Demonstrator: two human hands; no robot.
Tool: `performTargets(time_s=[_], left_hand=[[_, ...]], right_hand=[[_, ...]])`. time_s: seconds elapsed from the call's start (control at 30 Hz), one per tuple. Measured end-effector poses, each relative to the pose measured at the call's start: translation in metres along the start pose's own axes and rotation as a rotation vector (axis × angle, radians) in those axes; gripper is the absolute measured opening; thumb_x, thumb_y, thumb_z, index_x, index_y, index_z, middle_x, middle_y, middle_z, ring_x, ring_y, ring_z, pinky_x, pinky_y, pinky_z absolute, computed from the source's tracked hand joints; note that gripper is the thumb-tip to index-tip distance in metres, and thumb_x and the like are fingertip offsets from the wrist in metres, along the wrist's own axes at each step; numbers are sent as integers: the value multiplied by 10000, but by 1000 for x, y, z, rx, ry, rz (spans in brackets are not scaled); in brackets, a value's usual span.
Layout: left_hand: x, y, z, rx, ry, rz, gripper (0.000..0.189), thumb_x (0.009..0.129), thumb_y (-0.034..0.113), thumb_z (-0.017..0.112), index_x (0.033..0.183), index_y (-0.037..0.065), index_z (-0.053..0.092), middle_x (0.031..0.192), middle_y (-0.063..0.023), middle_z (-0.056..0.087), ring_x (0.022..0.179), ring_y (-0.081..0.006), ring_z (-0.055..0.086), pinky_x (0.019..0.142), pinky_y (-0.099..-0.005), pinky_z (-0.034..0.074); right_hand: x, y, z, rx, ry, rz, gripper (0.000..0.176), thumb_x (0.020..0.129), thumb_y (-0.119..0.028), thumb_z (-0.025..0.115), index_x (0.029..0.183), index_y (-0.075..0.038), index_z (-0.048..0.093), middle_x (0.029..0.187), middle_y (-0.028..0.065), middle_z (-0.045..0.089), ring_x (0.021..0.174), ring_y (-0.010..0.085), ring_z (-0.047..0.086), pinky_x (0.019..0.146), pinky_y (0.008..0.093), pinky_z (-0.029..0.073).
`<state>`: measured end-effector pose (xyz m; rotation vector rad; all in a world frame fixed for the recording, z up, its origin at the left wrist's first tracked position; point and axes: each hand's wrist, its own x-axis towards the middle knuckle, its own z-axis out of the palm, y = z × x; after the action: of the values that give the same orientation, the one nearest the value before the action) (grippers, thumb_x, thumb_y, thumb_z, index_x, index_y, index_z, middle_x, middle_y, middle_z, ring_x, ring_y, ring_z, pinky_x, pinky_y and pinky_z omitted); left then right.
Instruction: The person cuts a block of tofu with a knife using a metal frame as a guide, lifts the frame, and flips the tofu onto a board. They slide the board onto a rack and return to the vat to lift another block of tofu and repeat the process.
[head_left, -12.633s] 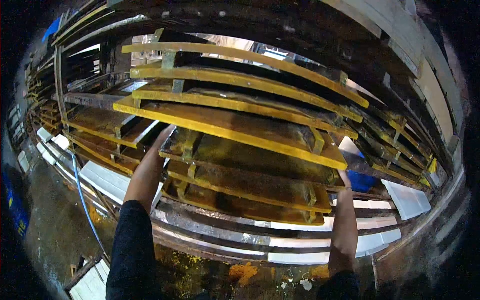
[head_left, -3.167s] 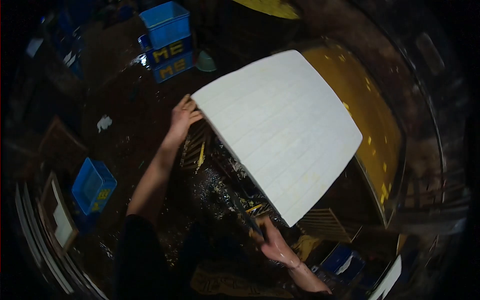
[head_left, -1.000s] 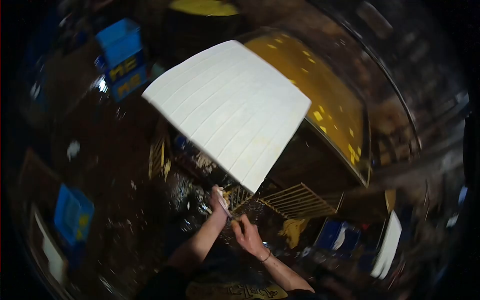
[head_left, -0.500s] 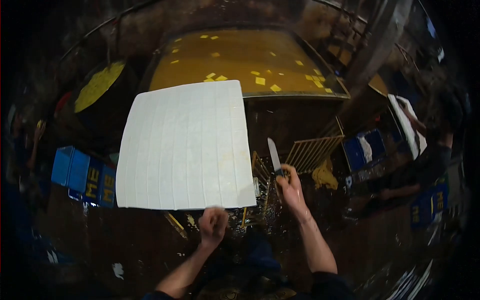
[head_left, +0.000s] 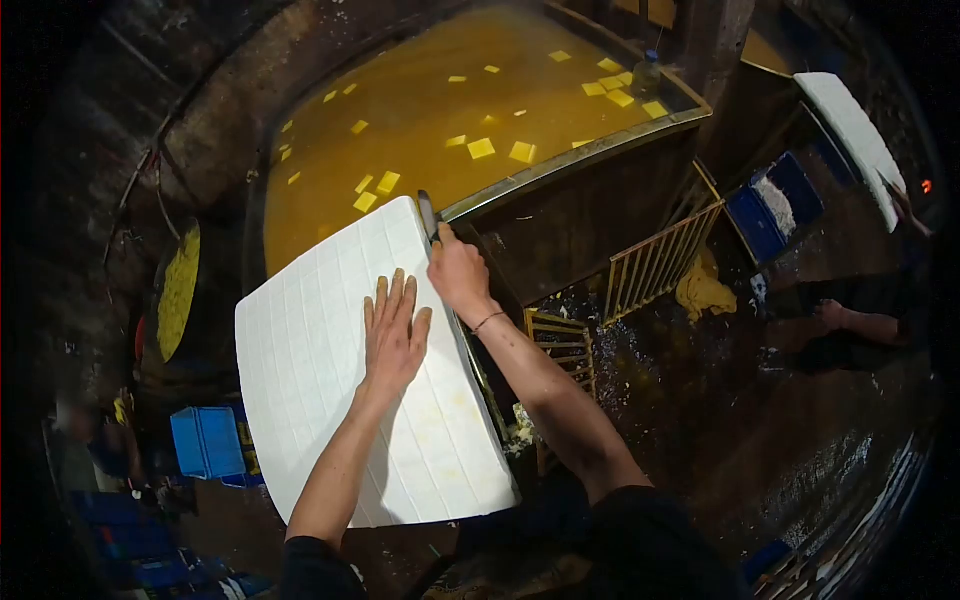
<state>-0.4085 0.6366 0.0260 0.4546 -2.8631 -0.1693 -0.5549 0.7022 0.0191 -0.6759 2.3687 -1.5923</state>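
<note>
A broad white slab [head_left: 300, 390], which looks like pressed tofu, lies in front of me with a grid of shallow lines across its top. My left hand [head_left: 393, 340] rests on it, palm down, fingers spread. At the slab's far right corner, my right hand [head_left: 461, 271] grips a knife [head_left: 427, 213]. The blade points away from me along the right edge, and most of the handle is hidden by the fingers.
Beyond the slab is a wide vat [head_left: 575, 160] of yellow-brown liquid with several yellow squares floating in it. A slatted wooden rack [head_left: 660, 265] stands to the right, near blue crates [head_left: 770, 210] and another person's arm [head_left: 865, 325]. A light-blue crate [head_left: 207, 442] sits at left.
My left hand has moved from the slab's near edge onto its top and opened flat. My right hand has carried the knife forward to the far right corner. The view has turned.
</note>
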Motion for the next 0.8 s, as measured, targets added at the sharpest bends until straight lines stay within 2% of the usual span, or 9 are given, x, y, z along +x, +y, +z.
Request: performTargets(time_s=[0.1,0.23,0.37,0.5,0.57,0.6,0.63,0.7,0.8], left_hand=[[37,-22,2,-101,90,-17,466,1000,254,433,1380,-16,452,1493,-233,341,1400,-430,265,1129,-565,192],[111,-49,-3,-174,244,28,398,983,203,483,1299,-35,517,1387,-240,460,1301,-407,413,1086,-419,343],[175,-50,-3,-252,264,96,338,967,175,504,1222,-40,555,1286,-230,530,1201,-396,496,1012,-407,410],[216,-42,3,-207,149,317,237,916,131,524,1057,-31,624,1109,-218,622,1052,-414,561,917,-448,451],[228,-34,0,11,-296,262,246,864,137,534,985,-43,649,1022,-244,644,996,-413,593,880,-460,472],[231,-36,3,83,-359,365,255,804,163,559,883,-49,676,897,-264,652,892,-416,632,807,-472,507],[234,-37,7,79,-369,361,255,804,163,559,883,-49,676,897,-264,652,892,-416,632,807,-472,507],[235,-25,4,381,-564,379,240,772,176,592,803,-41,688,807,-259,654,821,-421,644,752,-477,527],[217,-8,-7,386,-542,435,246,752,195,623,742,-43,682,750,-269,642,759,-441,637,732,-482,529]], right_hand=[[13,-7,14,-29,-5,-5,405,885,-145,494,1261,6,508,833,293,652,811,474,639,733,561,509],[21,-8,27,-51,42,-42,359,863,-81,488,1207,22,487,776,286,649,749,467,644,678,562,513],[23,-12,26,-58,55,-61,349,856,-69,494,1187,38,511,758,280,649,717,453,650,662,551,519],[19,-14,16,-133,-35,-66,426,833,-78,521,1236,62,520,756,283,649,736,450,655,675,537,526],[12,-16,6,-163,-90,-54,461,823,-79,531,1260,69,515,758,287,649,745,449,657,681,532,528],[3,-17,0,-173,-121,-63,492,813,-72,535,1281,73,499,761,291,647,755,448,658,688,528,529],[-7,-18,-6,-183,-155,-71,523,802,-65,540,1302,78,483,764,296,646,765,446,659,695,524,530],[-24,-16,-14,-175,-153,-50,525,800,-61,540,1300,85,481,758,299,643,758,447,658,692,526,529],[-46,-11,-23,-168,-140,-42,516,798,-51,541,1289,94,481,739,306,635,727,452,654,669,528,527]])
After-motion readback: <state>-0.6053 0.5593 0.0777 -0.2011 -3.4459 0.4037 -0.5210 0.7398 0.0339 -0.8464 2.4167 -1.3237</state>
